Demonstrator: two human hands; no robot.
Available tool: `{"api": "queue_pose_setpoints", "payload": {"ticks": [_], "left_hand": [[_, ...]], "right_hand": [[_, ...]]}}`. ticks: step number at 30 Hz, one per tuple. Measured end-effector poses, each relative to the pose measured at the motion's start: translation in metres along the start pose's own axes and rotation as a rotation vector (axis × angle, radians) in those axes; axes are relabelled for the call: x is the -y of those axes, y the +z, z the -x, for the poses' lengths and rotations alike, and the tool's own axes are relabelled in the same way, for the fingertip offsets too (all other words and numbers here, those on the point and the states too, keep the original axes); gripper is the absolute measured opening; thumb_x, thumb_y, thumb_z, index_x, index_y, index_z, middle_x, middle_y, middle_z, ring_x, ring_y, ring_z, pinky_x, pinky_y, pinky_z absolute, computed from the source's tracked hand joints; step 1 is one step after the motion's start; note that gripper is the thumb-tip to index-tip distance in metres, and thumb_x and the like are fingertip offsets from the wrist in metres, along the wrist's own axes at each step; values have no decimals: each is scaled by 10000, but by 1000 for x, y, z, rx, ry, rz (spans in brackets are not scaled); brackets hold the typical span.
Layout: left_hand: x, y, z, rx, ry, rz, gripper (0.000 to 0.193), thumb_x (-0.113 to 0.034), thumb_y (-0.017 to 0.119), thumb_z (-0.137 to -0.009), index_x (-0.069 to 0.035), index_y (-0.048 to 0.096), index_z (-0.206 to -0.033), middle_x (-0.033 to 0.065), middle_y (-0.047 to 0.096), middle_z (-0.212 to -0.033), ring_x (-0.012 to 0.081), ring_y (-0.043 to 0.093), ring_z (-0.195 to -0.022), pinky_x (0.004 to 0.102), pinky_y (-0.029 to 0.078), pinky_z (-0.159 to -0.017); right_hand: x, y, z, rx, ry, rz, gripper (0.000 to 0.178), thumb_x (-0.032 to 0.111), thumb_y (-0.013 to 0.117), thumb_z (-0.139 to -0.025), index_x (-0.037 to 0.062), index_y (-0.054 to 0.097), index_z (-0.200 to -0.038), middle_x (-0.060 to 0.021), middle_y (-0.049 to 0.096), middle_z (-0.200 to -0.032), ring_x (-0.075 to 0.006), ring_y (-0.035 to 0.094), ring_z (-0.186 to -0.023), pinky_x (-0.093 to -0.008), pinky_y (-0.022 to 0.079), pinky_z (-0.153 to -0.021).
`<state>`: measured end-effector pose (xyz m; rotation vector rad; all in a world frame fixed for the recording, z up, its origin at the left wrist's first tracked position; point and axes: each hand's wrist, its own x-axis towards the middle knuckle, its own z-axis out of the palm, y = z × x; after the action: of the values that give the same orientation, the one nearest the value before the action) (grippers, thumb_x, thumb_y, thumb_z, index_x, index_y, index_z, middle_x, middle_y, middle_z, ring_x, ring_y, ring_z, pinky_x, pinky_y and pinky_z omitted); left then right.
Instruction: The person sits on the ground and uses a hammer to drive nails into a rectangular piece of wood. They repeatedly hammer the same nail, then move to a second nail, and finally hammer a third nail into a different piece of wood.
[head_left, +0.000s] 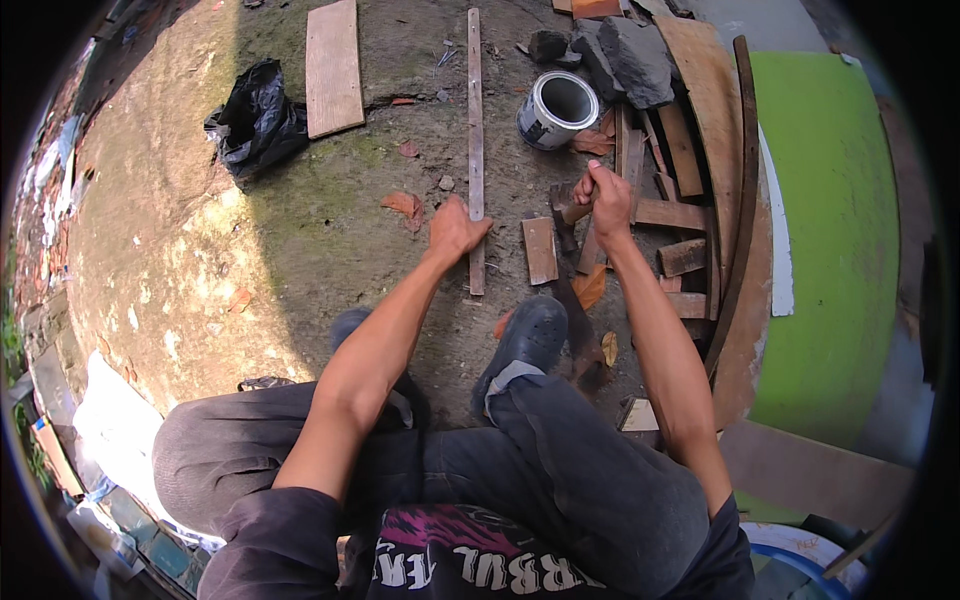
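The left hand (457,229) lies palm down with its fingers curled over the near portion of a long narrow wooden strip (475,150), pressing it to the ground. The strip's long axis runs straight away from the person; most of its length extends beyond the left hand, and only a short end projects toward the body. The right hand (604,197) is closed in a fist around the wooden handle of a handsaw (572,290), whose blade trails back from that hand toward the person's dark shoe (525,345). The saw lies just to the right of the strip, apart from it, with a short wood block (540,250) between them. The left hand is the one on the strip; the right is near but not touching. Beyond the right hand a paint can (556,109) lies tipped, mouth toward the camera; its interior appears empty.
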<state>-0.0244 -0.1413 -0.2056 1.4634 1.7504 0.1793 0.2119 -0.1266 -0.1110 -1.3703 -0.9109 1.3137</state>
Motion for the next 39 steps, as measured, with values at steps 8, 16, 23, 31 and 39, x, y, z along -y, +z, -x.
{"api": "queue_pose_setpoints", "payload": {"ticks": [8,16,23,31,39], "left_hand": [[-14,11,1,35,-8,19,574,-496,765,-700,-11,555,-924,217,678,-903,378,667,-863,450,521,-767],[-44,11,26,-133,287,34,470,-428,730,-790,-25,558,-961,190,624,-920,382,626,-870,474,497,-751],[-77,41,47,-61,477,-445,714,-587,722,-739,-9,598,-1139,123,613,-1026,280,559,-1030,413,409,-855],[-79,34,43,103,333,-272,808,-619,805,-613,1,619,-1096,184,627,-1078,338,604,-1056,438,474,-870],[-38,-9,14,210,67,63,816,-628,812,-603,27,615,-1048,211,691,-978,333,677,-928,417,512,-813]], "right_hand": [[-3,2,20,15,-27,80,403,273,522,-987,57,489,-648,-28,503,-602,-112,476,-574,-259,378,-565],[1,-8,26,8,-29,20,398,252,509,-986,57,467,-642,-39,497,-606,-124,465,-583,-270,369,-583],[-3,-15,22,-1,-23,-16,404,259,491,-990,47,458,-649,-61,498,-606,-144,474,-589,-288,386,-605],[-1,-19,18,16,-5,6,403,295,465,-997,78,447,-658,-44,466,-608,-158,471,-610,-344,447,-731],[1,-22,10,-10,2,-52,401,318,480,-990,81,449,-669,-44,459,-612,-162,470,-610,-346,438,-717]]}}
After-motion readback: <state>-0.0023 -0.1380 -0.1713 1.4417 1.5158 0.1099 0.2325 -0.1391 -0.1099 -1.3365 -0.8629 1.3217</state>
